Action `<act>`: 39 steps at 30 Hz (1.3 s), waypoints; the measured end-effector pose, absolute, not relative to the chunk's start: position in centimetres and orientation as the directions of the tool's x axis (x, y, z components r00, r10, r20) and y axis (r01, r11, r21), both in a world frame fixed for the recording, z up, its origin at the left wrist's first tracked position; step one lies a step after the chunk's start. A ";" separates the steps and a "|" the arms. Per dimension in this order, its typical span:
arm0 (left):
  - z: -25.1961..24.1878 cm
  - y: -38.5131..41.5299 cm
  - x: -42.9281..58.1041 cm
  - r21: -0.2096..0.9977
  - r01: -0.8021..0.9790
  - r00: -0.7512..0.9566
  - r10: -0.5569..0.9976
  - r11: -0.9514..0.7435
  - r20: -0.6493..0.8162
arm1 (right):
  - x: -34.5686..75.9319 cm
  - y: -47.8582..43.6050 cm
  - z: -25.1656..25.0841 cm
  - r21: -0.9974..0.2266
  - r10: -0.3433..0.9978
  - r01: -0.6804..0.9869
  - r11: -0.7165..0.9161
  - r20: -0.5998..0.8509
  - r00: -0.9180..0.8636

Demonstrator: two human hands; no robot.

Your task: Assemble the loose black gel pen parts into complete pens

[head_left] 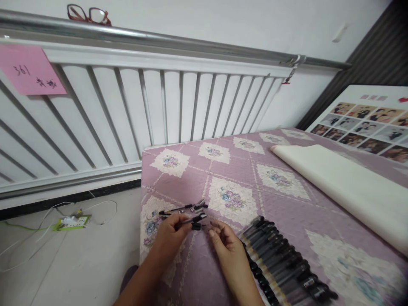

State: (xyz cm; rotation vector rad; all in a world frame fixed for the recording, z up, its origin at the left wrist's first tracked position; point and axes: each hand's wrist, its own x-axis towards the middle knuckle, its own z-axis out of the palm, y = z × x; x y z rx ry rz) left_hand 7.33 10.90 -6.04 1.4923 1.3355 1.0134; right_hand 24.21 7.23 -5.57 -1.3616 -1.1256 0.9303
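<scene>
My left hand (174, 231) is closed in a pinch on a dark pen (195, 219), whose clip end points right. Facing it, my right hand (226, 242) has its fingers curled and its thumb close to the index finger; whatever it may hold is too small to make out. Just beyond my left hand lie loose black pen parts, among them a thin pen (177, 209) and several caps (200, 205). To the right of my right hand, a row of black capped pens (277, 255) lies side by side, partly hidden by my wrist.
A purple flowered cloth (236, 170) covers the surface under everything. At the right lies a rolled cream sheet (338, 182), with a photo board (366, 123) behind it. A white radiator (159, 106) stands along the back. Cables and a power strip (72, 222) lie on the floor.
</scene>
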 end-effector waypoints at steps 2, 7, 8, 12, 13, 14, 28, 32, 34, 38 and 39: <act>-6.1 10.4 8.2 0.962 0.267 0.114 0.993 -0.048 0.018 | 24.1 7.3 -5.5 -0.999 0.971 0.045 0.012 0.022 0.237; -6.1 9.8 9.7 0.960 0.270 0.195 0.981 -0.070 0.017 | 24.0 7.2 -5.6 -0.999 0.971 -0.024 -0.027 -0.032 0.238; -6.2 9.8 9.8 0.961 0.268 0.200 0.980 -0.066 0.011 | 24.1 7.1 -5.7 -0.999 0.972 -0.026 -0.030 -0.035 0.232; -6.6 9.9 10.0 0.972 0.234 0.180 0.983 -0.020 -0.024 | 24.5 7.1 -6.0 -1.000 0.961 -0.008 -0.021 -0.022 0.275; -6.7 10.0 9.9 0.970 0.240 0.176 0.984 -0.032 -0.011 | 24.7 7.1 -6.1 -1.000 0.947 -0.009 -0.021 -0.023 0.319; -6.8 10.0 9.8 0.966 0.254 0.173 0.985 -0.057 0.012 | 25.0 7.2 -6.2 -1.000 0.929 -0.021 -0.022 -0.028 0.370; -6.7 10.0 9.1 0.902 0.393 0.156 0.980 -0.179 0.127 | 26.2 6.6 -4.9 -0.979 0.742 -0.115 0.167 0.048 0.669; -6.5 10.0 9.0 0.899 0.398 0.171 0.978 -0.183 0.124 | 25.9 6.6 -4.7 -0.986 0.743 -0.049 0.161 0.088 0.663; -6.4 10.0 9.0 0.900 0.396 0.176 0.977 -0.182 0.120 | 25.7 6.6 -4.8 -0.987 0.766 -0.025 0.161 0.109 0.634; -6.4 10.0 9.1 0.901 0.395 0.174 0.978 -0.178 0.117 | 25.4 6.6 -5.4 -0.986 0.809 0.026 0.166 0.152 0.568; -6.4 10.0 9.1 0.902 0.394 0.171 0.978 -0.177 0.117 | 25.3 6.6 -5.6 -0.984 0.816 0.040 0.171 0.165 0.554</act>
